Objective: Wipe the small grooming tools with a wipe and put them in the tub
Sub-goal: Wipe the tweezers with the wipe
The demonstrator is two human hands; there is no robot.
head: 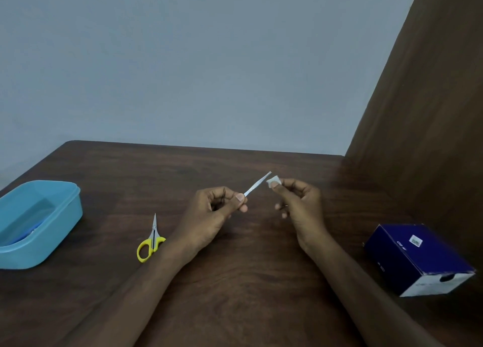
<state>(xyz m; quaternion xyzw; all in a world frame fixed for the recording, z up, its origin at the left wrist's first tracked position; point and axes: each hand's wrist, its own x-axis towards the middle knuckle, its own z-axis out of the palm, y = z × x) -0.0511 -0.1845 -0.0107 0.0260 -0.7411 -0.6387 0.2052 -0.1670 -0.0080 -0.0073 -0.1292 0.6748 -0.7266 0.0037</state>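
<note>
My left hand (219,208) pinches the lower end of a thin metal nail file (257,184), which points up and to the right above the table. My right hand (298,203) pinches a small folded white wipe (273,181) between thumb and forefinger, just right of the file's tip and a little apart from it. Small scissors with yellow handles (151,242) lie on the table left of my left wrist, blades pointing away from me. A light blue plastic tub (66,216) stands at the left edge, with something blue lying inside.
A dark blue cardboard box (415,257) lies on its side at the right of the brown wooden table (235,281). A brown wooden panel rises along the right side. A grey wall stands behind the table's far edge.
</note>
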